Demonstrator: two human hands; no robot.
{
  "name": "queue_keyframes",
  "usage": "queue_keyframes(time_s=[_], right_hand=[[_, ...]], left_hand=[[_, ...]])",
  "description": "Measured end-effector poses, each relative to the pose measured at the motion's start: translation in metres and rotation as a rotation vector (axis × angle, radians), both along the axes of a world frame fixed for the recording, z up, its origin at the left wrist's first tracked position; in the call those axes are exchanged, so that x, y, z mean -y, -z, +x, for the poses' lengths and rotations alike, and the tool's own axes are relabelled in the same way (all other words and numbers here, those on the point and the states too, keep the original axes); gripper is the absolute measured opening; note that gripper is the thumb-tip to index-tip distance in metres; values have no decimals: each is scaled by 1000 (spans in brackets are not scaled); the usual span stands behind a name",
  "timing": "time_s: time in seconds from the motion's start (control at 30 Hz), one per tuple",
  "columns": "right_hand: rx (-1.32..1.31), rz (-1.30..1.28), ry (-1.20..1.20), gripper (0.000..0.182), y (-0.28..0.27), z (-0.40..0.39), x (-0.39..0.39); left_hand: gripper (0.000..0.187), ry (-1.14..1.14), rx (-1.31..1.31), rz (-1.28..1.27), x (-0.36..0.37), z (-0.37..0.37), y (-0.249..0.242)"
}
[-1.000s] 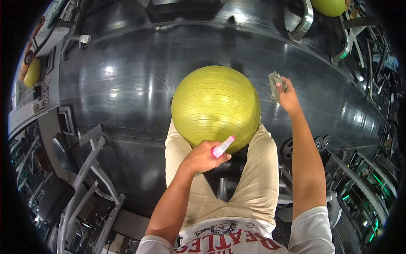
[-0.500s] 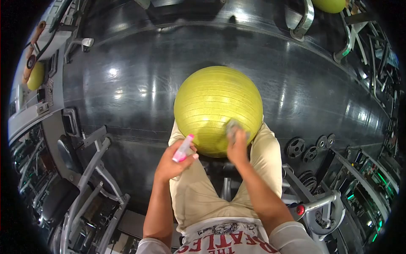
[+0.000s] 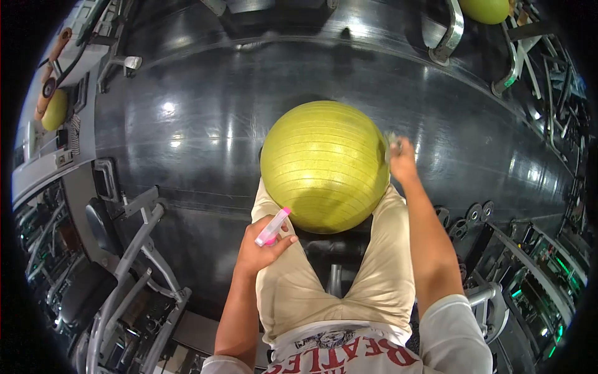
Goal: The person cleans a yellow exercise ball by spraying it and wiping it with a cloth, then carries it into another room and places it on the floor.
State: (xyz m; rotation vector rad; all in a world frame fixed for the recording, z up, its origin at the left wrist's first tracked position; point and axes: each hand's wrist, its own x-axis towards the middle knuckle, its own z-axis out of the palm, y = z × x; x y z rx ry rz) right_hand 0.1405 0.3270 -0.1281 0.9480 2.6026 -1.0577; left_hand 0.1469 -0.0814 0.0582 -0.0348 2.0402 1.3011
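Note:
A large yellow exercise ball (image 3: 324, 165) rests between my knees. My left hand (image 3: 265, 246) is closed round a spray bottle with a pink and white head (image 3: 273, 227), near the ball's lower left side. At the ball's right side, my right hand (image 3: 403, 161) grips a grey cloth (image 3: 392, 147), which is blurred and lies against or very close to the ball's surface.
Weight machines with metal frames (image 3: 140, 249) stand on the left. Weight plates (image 3: 473, 212) and a rack are on the right. Another yellow ball (image 3: 484, 9) is at the top right, and one more (image 3: 55, 111) at the far left.
My right hand has moved with the cloth from the ball's lower front, up and right to its right side. The ball has shifted slightly right; my left hand is slightly lower and farther right.

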Motion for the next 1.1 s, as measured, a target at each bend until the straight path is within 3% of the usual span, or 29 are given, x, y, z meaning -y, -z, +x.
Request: queue_keyframes(time_s=[0.1,0.17,0.27,0.3,0.33,0.47,0.5,0.53,0.57,0.63,0.67,0.77,0.8,0.87,0.9,1.03,1.1], right_hand=[[-136,160,71,39,3,55,82],[-75,116,185,43,-23,97,146],[34,-92,-70,40,-45,170,224],[245,-211,-181,41,-55,170,231],[455,-332,-292,42,-63,169,234],[305,-514,-378,37,-70,134,187],[227,-479,-378,33,-93,105,164],[208,-588,-316,31,-111,72,135],[65,-510,-262,28,-100,59,108],[78,-360,-97,26,-97,10,53],[-42,-253,-114,25,-63,0,20],[114,-318,152,25,-15,-28,-16],[151,-354,217,25,6,-30,-16],[15,9,0,23,54,-11,29],[-27,185,-88,23,23,-11,67],[-245,147,-311,32,-38,53,142],[-42,-29,-480,35,-71,101,170]], left_hand=[[21,-74,31,10,10,9,12],[18,-187,100,57,9,10,20],[15,-227,160,39,2,4,20],[14,-223,165,18,-1,1,15],[14,-243,180,16,-2,0,14],[15,-289,190,11,8,5,13],[15,-296,180,19,10,6,15],[15,-320,192,38,12,7,18],[15,-344,205,57,15,7,21],[15,-360,216,72,16,9,23],[15,-351,209,68,14,9,22],[15,-339,187,66,10,5,18],[15,-341,180,67,9,5,18],[17,-348,160,78,11,6,20],[17,-358,162,83,12,8,24],[18,-380,220,100,10,5,26],[18,-341,203,78,8,2,24]])
